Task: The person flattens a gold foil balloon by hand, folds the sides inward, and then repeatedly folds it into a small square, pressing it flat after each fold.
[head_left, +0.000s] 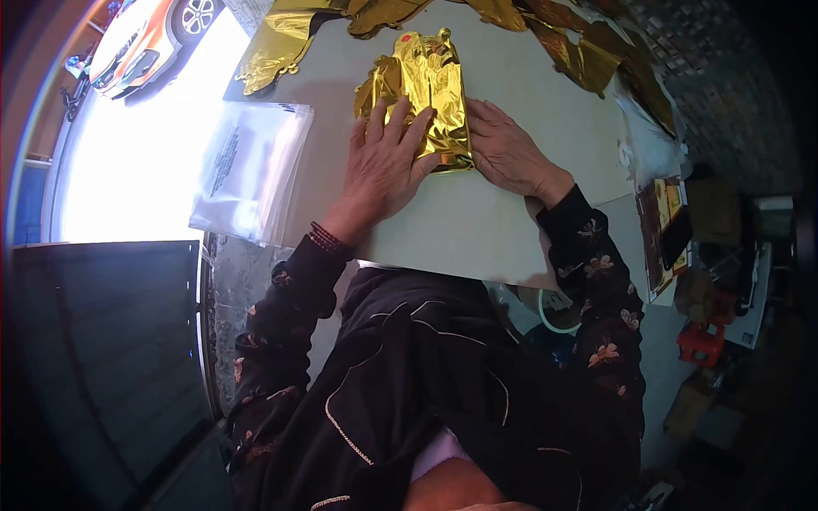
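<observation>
A shiny gold foil piece (432, 81) lies flat on a pale board (477, 221) in front of me. My left hand (388, 162) rests palm down on its lower left part, fingers spread over the foil. My right hand (505, 152) presses flat against the foil's right edge near its bottom corner. Neither hand grips the foil; both lie on it. A small red mark shows at the foil's top end.
A stack of clear plastic bags (251, 166) lies to the left of the board. More gold foil pieces (588, 51) are strewn along the far edge. A dark panel (102, 341) stands at lower left, boxes and clutter (703, 332) at right.
</observation>
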`<state>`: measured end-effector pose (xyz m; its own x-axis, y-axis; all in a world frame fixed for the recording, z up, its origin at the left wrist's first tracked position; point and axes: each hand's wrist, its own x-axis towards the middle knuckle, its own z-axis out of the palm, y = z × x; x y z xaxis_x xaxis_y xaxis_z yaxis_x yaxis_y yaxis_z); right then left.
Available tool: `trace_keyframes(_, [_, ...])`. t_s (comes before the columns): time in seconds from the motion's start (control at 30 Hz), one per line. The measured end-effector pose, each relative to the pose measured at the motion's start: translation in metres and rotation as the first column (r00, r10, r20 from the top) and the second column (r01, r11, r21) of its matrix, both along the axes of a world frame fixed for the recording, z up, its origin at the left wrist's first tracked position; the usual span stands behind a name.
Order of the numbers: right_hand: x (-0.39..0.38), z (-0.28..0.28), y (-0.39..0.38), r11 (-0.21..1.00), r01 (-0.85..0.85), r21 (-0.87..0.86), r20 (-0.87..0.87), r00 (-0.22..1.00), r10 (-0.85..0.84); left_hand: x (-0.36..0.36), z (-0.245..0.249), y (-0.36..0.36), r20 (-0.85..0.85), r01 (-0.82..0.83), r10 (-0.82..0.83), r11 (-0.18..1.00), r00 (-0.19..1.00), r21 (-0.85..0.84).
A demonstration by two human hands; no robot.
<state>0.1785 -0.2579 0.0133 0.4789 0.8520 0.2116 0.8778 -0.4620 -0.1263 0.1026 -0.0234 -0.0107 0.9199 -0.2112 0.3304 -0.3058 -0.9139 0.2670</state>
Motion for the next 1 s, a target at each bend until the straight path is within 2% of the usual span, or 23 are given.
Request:
trace_keyframes(0.13, [0.002, -0.001, -0.002, 0.998, -0.052, -0.043, -0.066, 0.997, 0.049, 0.003, -0.003, 0.002, -0.016, -0.013, 0.011, 0.993, 1.0, -0.117])
trace_keyframes(0.23, [-0.003, 0.002, -0.004, 0.996, -0.05, -0.079, -0.078, 0.996, 0.043, 0.004, 0.0, 0.001, -0.013, 0.043, -0.045, 0.991, 0.999, -0.13])
trace_keyframes(0.33, [-0.003, 0.002, -0.008, 0.991, -0.057, -0.121, -0.068, 0.996, 0.049, 0.002, 0.001, 0.002, 0.046, -0.049, 0.052, 0.997, 0.998, -0.064])
trace_keyframes(0.43, [-0.002, 0.001, -0.006, 0.992, -0.052, -0.111, -0.084, 0.996, 0.043, 0.004, 0.002, 0.001, 0.035, -0.121, 0.129, 0.977, 0.991, -0.177])
trace_keyframes(0.53, [0.001, -0.002, -0.001, 0.994, -0.091, -0.061, -0.083, 0.993, 0.086, 0.009, 0.0, 0.004, 0.053, -0.062, 0.077, 0.967, 0.996, -0.246])
trace_keyframes(0.73, [0.007, -0.006, 0.002, 0.989, -0.136, -0.062, -0.088, 0.988, 0.13, 0.011, -0.005, 0.007, 0.047, -0.035, 0.047, 0.972, 0.998, -0.231])
trace_keyframes(0.83, [0.004, -0.007, 0.001, 0.988, -0.135, -0.078, -0.063, 0.989, 0.131, 0.008, -0.004, 0.002, 0.082, -0.043, 0.052, 0.993, 0.995, -0.113])
trace_keyframes(1.0, [0.001, -0.005, 0.003, 0.993, -0.106, -0.052, -0.08, 0.992, 0.101, -0.002, 0.008, -0.003, 0.145, -0.027, 0.034, 0.999, 0.989, -0.045])
